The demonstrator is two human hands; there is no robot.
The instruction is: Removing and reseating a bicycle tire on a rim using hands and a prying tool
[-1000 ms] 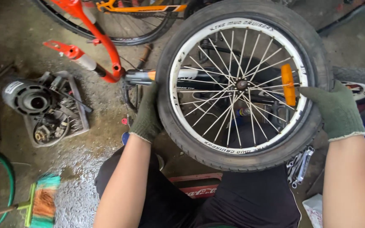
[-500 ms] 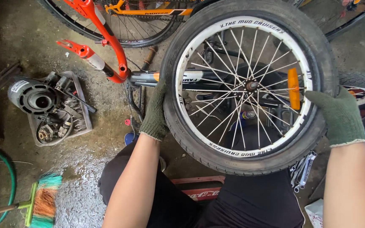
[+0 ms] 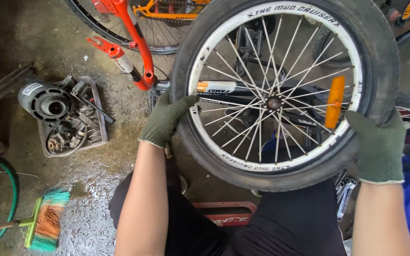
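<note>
I hold a small bicycle wheel upright in front of me, with a black tyre (image 3: 380,61), a white rim and silver spokes. An orange reflector (image 3: 334,101) is clipped in the spokes right of the hub (image 3: 274,102). My left hand (image 3: 165,118), in a dark green knit glove, grips the tyre on its left side. Gloved the same way, my right hand (image 3: 378,145) grips the tyre at its lower right. My legs in black trousers (image 3: 290,223) are below the wheel.
An orange bicycle frame (image 3: 131,38) with another wheel lies behind. A grey engine part (image 3: 48,102) sits on a tray at the left. A broom with green and orange bristles (image 3: 48,223) and a green hose (image 3: 10,189) lie lower left. Wrenches (image 3: 345,194) lie at lower right.
The wheel has shifted up and to the right in view and looks closer. Both gloved hands keep their grip on the tyre.
</note>
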